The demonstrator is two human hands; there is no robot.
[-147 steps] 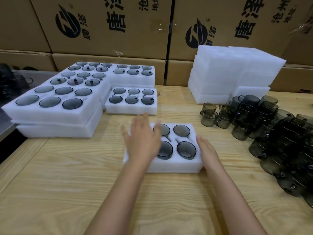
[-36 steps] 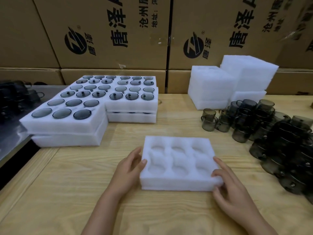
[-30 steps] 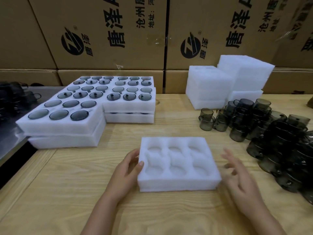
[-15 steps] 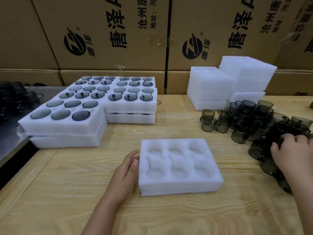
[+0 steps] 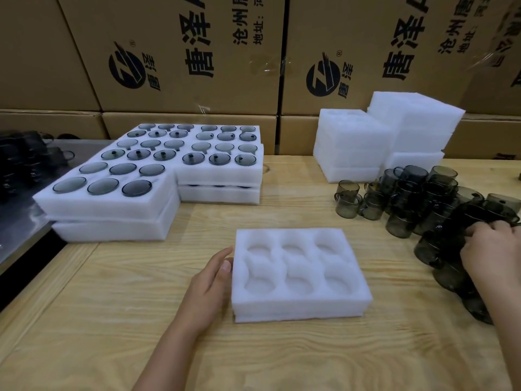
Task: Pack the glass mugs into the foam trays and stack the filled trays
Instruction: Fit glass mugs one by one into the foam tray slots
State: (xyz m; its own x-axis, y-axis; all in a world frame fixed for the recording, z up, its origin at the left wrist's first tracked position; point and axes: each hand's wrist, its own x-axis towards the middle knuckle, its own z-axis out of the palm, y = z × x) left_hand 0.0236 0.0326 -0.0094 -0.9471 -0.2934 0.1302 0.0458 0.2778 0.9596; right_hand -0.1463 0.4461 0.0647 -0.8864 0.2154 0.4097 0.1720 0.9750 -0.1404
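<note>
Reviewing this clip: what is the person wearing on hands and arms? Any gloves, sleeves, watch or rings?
Nothing is worn. The left hand and right hand are bare, no gloves, no ring on the fingers in view. The left forearm and right forearm are bare to the frame's edge: no sleeve, watch or bracelet.

My one camera rides on my head, facing forward and down at the wooden table [image 5: 112,320]. The empty foam tray [image 5: 298,306] sits close, just below mid-frame; cardboard boxes [image 5: 183,52] wall the view beyond the tray, and glass mugs [image 5: 404,194] run off-frame to the tray's right.
</note>
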